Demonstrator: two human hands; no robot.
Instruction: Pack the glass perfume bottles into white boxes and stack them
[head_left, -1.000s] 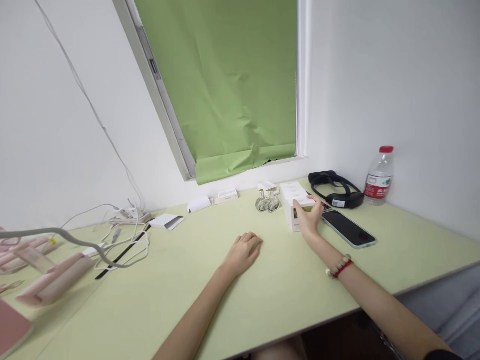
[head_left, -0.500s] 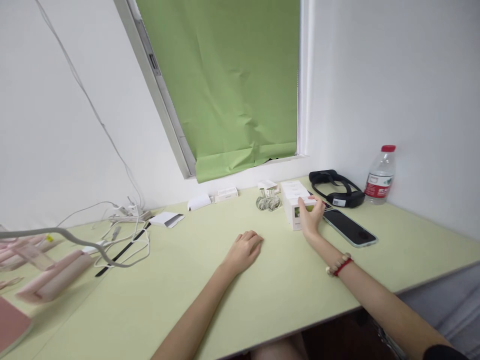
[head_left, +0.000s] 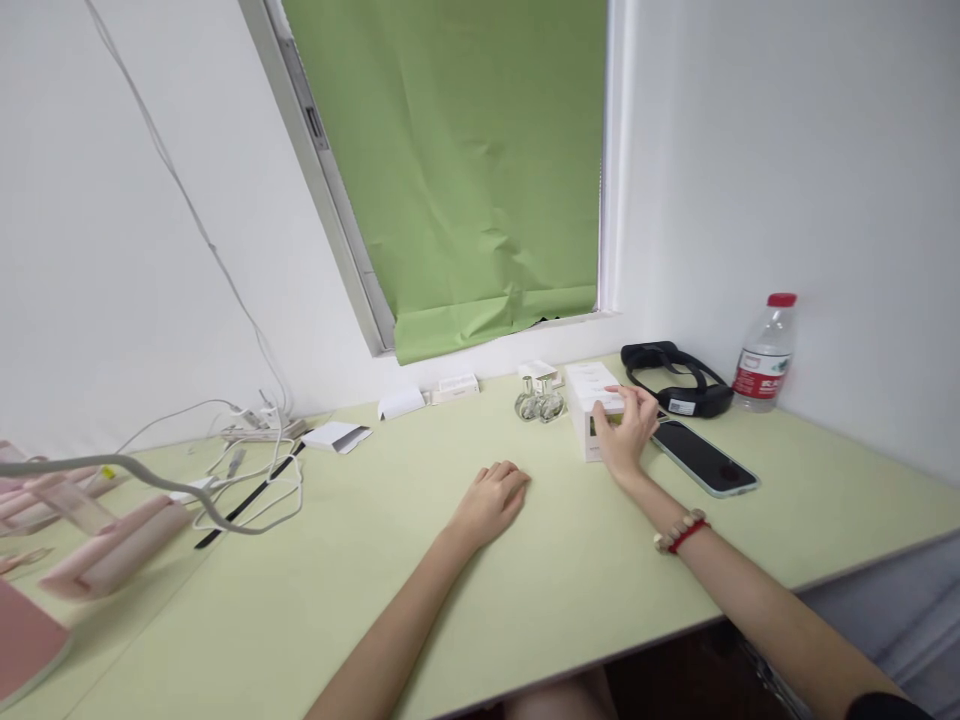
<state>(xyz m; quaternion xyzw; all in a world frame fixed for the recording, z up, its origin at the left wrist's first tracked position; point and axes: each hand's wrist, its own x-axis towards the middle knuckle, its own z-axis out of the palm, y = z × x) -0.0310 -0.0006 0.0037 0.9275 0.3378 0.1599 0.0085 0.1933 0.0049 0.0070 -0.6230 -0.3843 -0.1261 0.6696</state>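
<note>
My left hand [head_left: 491, 503] rests on the pale green table with its fingers curled loosely together; what is under them, if anything, is hidden. At the near end of a row of white boxes [head_left: 585, 402], my right hand [head_left: 628, 430] has its thumb and fingers apart, touching or just over the nearest box. Whether it grips that box is not clear. Small clear glass bottles [head_left: 538, 402] stand just left of the boxes.
A phone [head_left: 705, 457], a black headset [head_left: 697, 395] and a red-capped water bottle [head_left: 765, 360] are on the right. Opened white cartons [head_left: 401, 402] lie by the back wall. White cables [head_left: 281, 510] and pink objects [head_left: 112, 550] are at the left.
The fingers of my right hand have lifted and shifted over the top of the nearest box. My left hand has stayed in place.
</note>
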